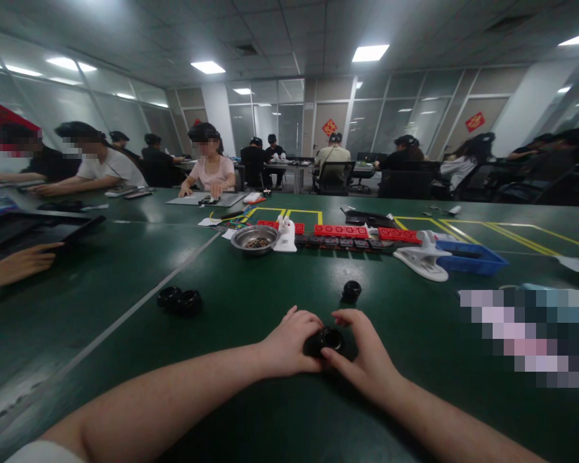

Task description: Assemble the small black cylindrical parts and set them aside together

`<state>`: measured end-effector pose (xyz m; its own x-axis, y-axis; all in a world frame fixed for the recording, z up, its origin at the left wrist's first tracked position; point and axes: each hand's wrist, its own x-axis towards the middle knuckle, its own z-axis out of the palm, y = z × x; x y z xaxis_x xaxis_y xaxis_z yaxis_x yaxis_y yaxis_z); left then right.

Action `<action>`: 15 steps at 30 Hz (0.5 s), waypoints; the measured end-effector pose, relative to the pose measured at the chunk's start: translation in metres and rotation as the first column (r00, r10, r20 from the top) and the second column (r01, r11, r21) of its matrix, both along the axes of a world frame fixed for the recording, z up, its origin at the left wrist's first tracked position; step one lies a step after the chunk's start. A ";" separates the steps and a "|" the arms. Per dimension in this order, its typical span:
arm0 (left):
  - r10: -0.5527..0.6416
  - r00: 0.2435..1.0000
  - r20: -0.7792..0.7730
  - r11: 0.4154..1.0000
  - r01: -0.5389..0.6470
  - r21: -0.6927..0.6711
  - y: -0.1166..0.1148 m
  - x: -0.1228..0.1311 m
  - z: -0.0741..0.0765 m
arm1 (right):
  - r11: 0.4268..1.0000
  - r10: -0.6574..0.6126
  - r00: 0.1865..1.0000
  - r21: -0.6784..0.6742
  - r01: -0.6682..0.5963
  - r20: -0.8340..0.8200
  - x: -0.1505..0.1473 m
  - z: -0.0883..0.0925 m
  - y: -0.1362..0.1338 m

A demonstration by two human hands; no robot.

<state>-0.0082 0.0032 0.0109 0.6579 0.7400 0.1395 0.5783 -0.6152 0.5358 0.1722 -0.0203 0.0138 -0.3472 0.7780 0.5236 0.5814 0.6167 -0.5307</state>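
Both my hands rest on the green table point(251, 399) and close around one small black round part point(326, 339) with a hollow, shiny middle. My left hand point(289, 342) grips its left side with curled fingers. My right hand point(361, 350) pinches its right side, thumb and forefinger on the rim. A similar black round part point(351, 290) sits alone a short way beyond my hands. Two more black round parts point(180, 300) lie side by side to the left.
A metal bowl point(255, 239) with small pieces, a white holder point(285, 235), a row of red and black blocks point(342, 235), a white clamp point(422, 260) and a blue tray point(473, 257) stand further back. Another person's hand point(22, 262) rests at the left. Several people sit at tables behind.
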 end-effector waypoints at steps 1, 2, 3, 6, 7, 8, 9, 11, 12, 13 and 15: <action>0.001 1.000 0.002 1.000 -0.001 -0.002 0.000 0.000 0.000 | 1.000 0.010 1.000 -0.008 -0.010 -0.004 0.000 0.001 0.000; 0.000 1.000 0.003 1.000 0.000 -0.005 0.000 0.000 0.001 | 0.999 0.033 0.999 -0.012 -0.034 -0.006 0.000 0.001 -0.001; 0.000 1.000 0.004 1.000 0.000 -0.009 0.000 0.000 0.002 | 0.998 0.068 0.998 -0.011 -0.068 -0.008 0.000 0.003 -0.002; -0.004 1.000 0.003 1.000 0.004 -0.014 -0.001 0.000 0.003 | 0.986 0.164 0.986 0.005 -0.164 -0.004 0.002 0.005 -0.004; -0.004 1.000 0.002 1.000 0.004 -0.012 -0.001 0.000 0.003 | 0.986 0.168 0.986 0.010 -0.168 0.001 0.002 0.005 -0.004; -0.003 1.000 0.001 1.000 0.003 -0.009 -0.001 0.000 0.003 | 0.988 0.155 0.988 0.014 -0.155 0.009 0.002 0.005 -0.003; -0.002 1.000 -0.001 1.000 0.002 -0.007 -0.001 0.000 0.002 | 0.992 0.127 0.992 0.018 -0.127 0.016 0.002 0.004 -0.003; 0.003 1.000 -0.004 1.000 -0.003 -0.006 -0.001 0.000 0.001 | 0.998 0.054 0.998 0.025 -0.055 0.018 0.002 0.001 -0.001; 0.005 1.000 -0.005 1.000 -0.005 -0.006 0.000 0.000 0.001 | 0.999 0.023 1.000 0.022 -0.023 0.014 0.001 0.000 0.000; 0.004 1.000 -0.007 1.000 -0.004 -0.006 0.000 0.001 0.001 | 1.000 0.002 1.000 0.014 -0.002 0.010 0.001 -0.001 0.000; 0.001 1.000 -0.010 1.000 -0.001 -0.004 0.000 0.001 0.001 | 1.000 -0.004 1.000 -0.016 0.004 0.012 0.000 -0.001 0.000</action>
